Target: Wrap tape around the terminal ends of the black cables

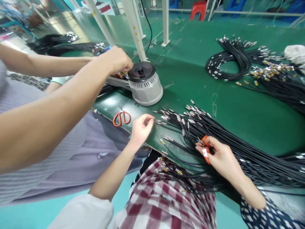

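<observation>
My left hand is at the table's front edge, its thumb and fingertips pinched together beside the tips of black cables; anything between them is too small to tell. My right hand is closed on small cutters with orange handles, their jaws pointing left over the bundle. Many black cables with pale tagged ends run from the middle of the table to the right, and some hang over my checkered apron. To the left of my left hand lie red-handled scissors.
A grey round machine with a black disc stands left of centre, where another person's hand reaches in. Coiled black cables and a bundle with yellow-tagged ends lie back right. White posts rise from the green table.
</observation>
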`<state>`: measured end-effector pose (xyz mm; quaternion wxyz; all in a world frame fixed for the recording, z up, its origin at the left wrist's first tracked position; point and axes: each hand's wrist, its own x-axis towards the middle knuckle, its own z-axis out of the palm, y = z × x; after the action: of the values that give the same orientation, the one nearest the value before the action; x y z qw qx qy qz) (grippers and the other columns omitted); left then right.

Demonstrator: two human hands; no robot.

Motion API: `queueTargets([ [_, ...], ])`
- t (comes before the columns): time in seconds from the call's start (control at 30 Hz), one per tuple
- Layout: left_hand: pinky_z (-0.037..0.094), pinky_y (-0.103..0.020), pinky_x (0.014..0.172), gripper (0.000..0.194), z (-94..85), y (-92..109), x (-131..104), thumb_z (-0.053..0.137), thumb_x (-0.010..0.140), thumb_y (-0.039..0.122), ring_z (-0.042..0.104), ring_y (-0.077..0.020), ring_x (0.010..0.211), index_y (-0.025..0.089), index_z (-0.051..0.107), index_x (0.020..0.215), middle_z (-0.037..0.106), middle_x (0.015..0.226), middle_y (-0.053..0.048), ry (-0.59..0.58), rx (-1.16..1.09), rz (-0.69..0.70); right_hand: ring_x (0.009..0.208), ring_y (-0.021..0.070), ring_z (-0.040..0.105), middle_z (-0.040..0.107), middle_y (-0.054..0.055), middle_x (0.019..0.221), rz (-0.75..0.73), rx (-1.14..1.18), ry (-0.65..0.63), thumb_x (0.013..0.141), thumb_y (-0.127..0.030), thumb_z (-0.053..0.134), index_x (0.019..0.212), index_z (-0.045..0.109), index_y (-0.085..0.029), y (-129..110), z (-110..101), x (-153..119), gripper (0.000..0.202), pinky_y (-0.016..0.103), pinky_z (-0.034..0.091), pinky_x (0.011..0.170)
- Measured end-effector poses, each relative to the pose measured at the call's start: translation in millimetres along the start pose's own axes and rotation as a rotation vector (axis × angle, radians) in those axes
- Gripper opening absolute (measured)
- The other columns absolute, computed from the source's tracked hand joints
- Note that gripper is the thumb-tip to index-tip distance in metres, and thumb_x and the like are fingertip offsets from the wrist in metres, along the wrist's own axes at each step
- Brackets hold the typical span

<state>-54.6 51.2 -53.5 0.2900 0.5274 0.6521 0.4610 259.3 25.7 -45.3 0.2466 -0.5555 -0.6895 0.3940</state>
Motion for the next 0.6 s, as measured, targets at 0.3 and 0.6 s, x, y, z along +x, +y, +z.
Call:
queueTargets([
  [0.3, 0.047, -0.04, 0.087, 0.013, 23.4, -9.1, 24.5, 0.064, 0.084, 0.018, 0.06, -0.0248, 0.092, 0.021, 0.073, 0.093, 0.068, 0.094, -0.008, -0.117, 0.247, 0.273, 0.07, 0.0229, 0.069, 0.072, 0.003, 0.072, -0.051, -0.059, -0.238, 0.083, -0.043, 0.068, 0.076, 0.063, -0.025, -5.2, -14.6, 0.3, 0.02, 0.032, 0.055, 0.066],
  [0.6, 0.046, -0.032, 0.077, 0.006, 12.9, -10.5, 22.3, 0.07, 0.079, 0.02, 0.063, -0.0209, 0.084, 0.02, 0.065, 0.075, 0.07, 0.087, -0.005, -0.212, 0.023, 0.12, 0.073, 0.0232, 0.067, 0.073, 0.005, 0.078, -0.054, -0.1, -0.318, 0.085, -0.041, 0.067, 0.082, 0.071, -0.026, -0.7, -18.1, -2.3, 0.015, 0.033, 0.055, 0.067],
])
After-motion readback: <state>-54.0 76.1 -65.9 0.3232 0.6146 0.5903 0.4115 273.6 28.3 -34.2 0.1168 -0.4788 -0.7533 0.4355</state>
